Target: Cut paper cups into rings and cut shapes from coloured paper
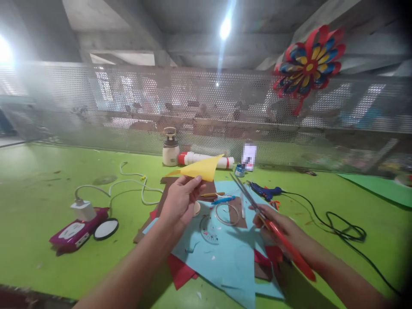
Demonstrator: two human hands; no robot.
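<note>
A curled sheet of yellow paper (202,167) is pinched between the thumb and fingers of my left hand (186,191), raised over the table. My right hand (273,216) grips a pair of scissors (254,204) with red handles, the blades pointing up and away from me, apart from the paper. Below both hands lie light blue paper sheets (225,266). On them rest a clear protractor (208,231), a metal ring (227,213), a blue pen (223,200) and a yellow pencil (212,194). Brown paper (148,225) and red paper (180,272) stick out underneath.
A purple power strip (79,229) with a white charger and a round mirror (106,229) lie left. A blue glue gun (264,191) trails a black cord at right. Behind stand a spray bottle (170,152), white rolls (206,159), an ink bottle (240,171) and a perforated metal screen (138,120).
</note>
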